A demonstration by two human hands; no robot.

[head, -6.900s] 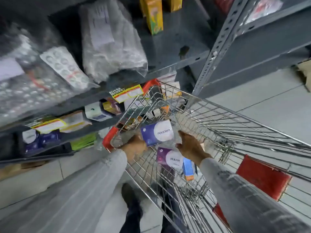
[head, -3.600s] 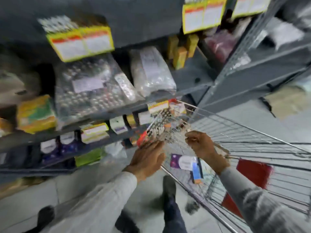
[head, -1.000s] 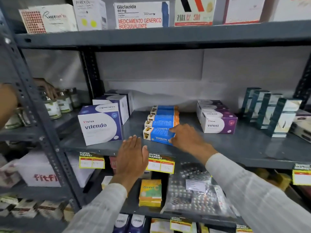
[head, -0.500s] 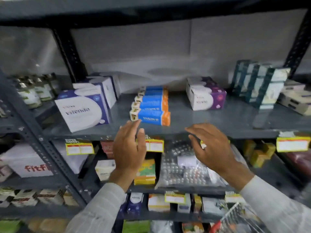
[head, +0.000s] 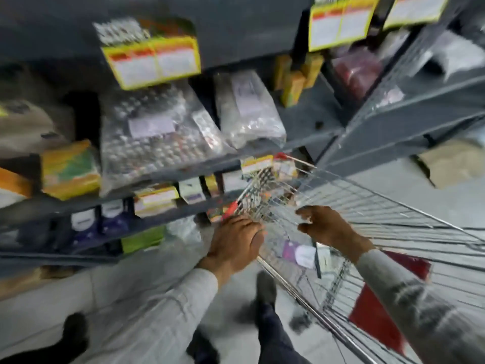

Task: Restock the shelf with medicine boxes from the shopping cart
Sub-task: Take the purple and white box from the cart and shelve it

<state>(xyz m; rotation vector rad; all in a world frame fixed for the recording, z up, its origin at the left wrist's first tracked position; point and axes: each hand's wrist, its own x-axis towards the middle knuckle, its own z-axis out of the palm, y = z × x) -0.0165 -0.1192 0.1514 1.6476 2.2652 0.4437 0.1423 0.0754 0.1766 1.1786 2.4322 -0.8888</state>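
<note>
The wire shopping cart (head: 372, 198) stands at the lower right, against the grey shelf (head: 181, 170). A purple and white medicine box (head: 291, 250) lies at the cart's bottom, with a thin dark box beside it. My left hand (head: 236, 244) hangs over the cart's near-left rim, fingers bent down, with nothing seen in it. My right hand (head: 329, 228) hovers inside the cart above the purple box, fingers apart and curled, holding nothing. The picture is blurred by motion.
Clear bags of blister packs (head: 154, 137) and a yellow-green box (head: 69, 169) fill the shelf level at the left. Small boxes and price tags (head: 154, 63) line the shelf edges. A red panel (head: 378, 313) is on the cart's side. My shoes (head: 265, 283) stand on the tiled floor.
The view has swung down from the upper shelf to the cart. Both hands have dropped from the shelf's front edge to the cart, empty.
</note>
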